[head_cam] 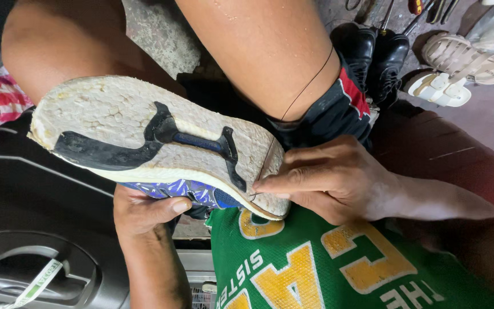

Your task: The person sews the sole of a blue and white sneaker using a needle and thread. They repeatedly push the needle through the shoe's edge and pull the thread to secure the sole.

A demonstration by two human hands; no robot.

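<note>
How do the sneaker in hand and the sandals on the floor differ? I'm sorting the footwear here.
The sneaker is held sole-up, gripped by the left hand and pressed by the right hand; the sandals lie untouched. The sneaker's upper is blue-patterned; the sandals are beige and strappy. Both have pale soles.

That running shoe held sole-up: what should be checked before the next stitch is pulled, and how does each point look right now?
1. Shoe steady: ok. The left hand grips the blue patterned upper of the shoe from below.
2. Fingers at the stitch point: ok. The right hand pinches at the sole's edge near one end.
3. Thread free: ok. The dark thread runs across the leg without visible tangles.
4. Needle or awl position: cannot tell; hidden under the fingertips.
5. Sole seated against the upper: cannot tell; the seam is mostly out of sight.
6. Sole condition: not ok. The black rubber tread is worn down to strips.
</note>
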